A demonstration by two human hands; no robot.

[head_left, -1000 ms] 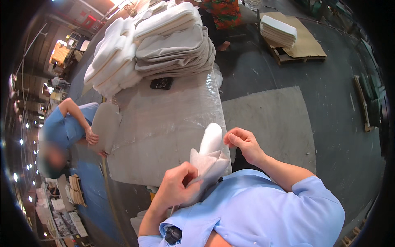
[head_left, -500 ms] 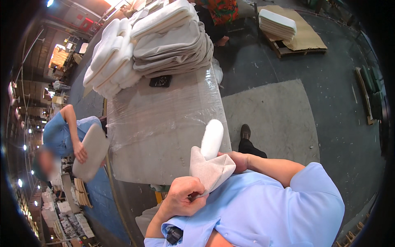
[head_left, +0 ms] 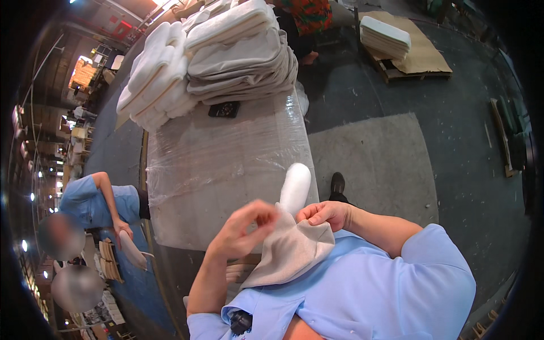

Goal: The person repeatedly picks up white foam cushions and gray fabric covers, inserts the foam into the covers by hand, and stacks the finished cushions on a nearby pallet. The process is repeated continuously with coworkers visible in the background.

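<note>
A beige fabric cushion cover [head_left: 297, 252] lies bunched against my front, with a white padded cushion insert [head_left: 296, 187] sticking out of its far end. My right hand [head_left: 331, 214] pinches the cover's edge between thumb and fingers, close to the insert. On the left, my left hand [head_left: 243, 229] is raised beside the cover's opening, its fingertips blurred. Its thumb stands apart from loosely curled fingers, and no cloth shows between them. The part of the insert inside the cover is hidden.
A plastic-wrapped table [head_left: 221, 170] holds stacked white inserts [head_left: 156, 73], folded beige covers [head_left: 241, 68] and a small black item [head_left: 224, 109]. A co-worker [head_left: 102, 198] at left handles a pale cushion [head_left: 132, 251]. White pads [head_left: 385, 35] lie on a cardboard-topped pallet [head_left: 425, 51].
My left hand has let go of the cover's lower edge and moved up. My right hand has come round to the cover's near side. The co-worker's cushion has swung lower.
</note>
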